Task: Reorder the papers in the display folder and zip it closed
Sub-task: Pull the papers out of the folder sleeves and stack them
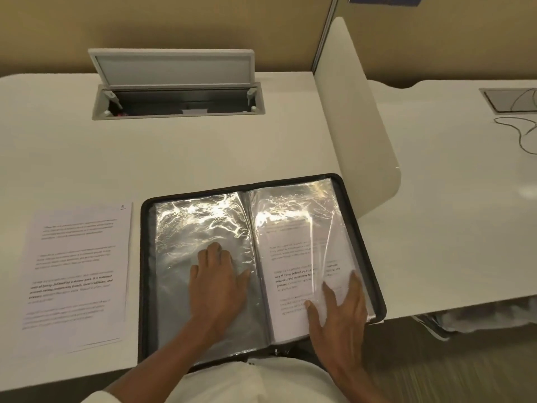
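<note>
A black zip display folder [366, 237] lies open near the desk's front edge. Its left clear sleeve [180, 234] looks empty and glares with light. My left hand [216, 282] rests flat on that sleeve with straight fingers. The right sleeve holds a printed paper [290, 257]. My right hand [341, 309] lies on the lower right of that page, its fingers spread, with the plastic sleeve edge lifted beside them. A loose printed sheet [78, 271], marked 1 at its top corner, lies on the desk left of the folder.
An open cable hatch [174, 94] with a raised lid sits at the back of the white desk [203, 146]. A white divider panel [357, 117] rises right of the folder. The neighbouring desk carries a thin cable [520, 132].
</note>
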### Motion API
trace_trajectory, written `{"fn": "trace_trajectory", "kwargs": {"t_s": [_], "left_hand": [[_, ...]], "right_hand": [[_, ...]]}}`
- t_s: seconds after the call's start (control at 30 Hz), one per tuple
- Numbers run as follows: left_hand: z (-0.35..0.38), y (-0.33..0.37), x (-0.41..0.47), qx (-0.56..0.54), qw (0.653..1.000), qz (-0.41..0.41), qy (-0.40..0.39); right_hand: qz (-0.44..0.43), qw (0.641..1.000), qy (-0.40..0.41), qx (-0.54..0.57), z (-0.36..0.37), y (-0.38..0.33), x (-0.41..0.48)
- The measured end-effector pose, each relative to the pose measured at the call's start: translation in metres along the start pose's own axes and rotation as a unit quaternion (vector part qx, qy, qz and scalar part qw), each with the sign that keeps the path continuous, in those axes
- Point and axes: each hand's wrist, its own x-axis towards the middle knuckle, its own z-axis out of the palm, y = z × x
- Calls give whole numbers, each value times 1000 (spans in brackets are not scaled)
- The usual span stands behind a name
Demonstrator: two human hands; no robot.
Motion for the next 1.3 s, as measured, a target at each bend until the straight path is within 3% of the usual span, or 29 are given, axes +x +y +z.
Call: {"fn": "trace_trajectory", "kwargs": {"t_s": [0.07,0.2,0.33,0.57,0.63,0.8,0.97,1.3], "left_hand": [[-6,6,3,-24,999,-21,-12],[-32,26,8,-174,978,-111,-17],[-61,41,12,-241,953,-174,-58],[-81,9,16,-280,936,-212,-28],[-83,-11,16,-308,918,-251,-14],[-76,-51,13,-261,912,-316,-21],[-59,-72,15,-196,905,-375,-38],[-59,-61,16,-39,916,-399,-26]], "right_hand": [[-37,997,10,66,-3,-9,0],[-164,970,-37,175,-14,-37,-4],[-305,929,-65,199,-23,-66,-9],[-484,842,-128,202,-26,-98,-2],[-470,841,-160,214,-37,-100,8],[-360,876,-187,261,-37,-86,51],[-275,938,-147,149,-14,-54,109],[-219,972,-85,4,-11,-21,223]]}}
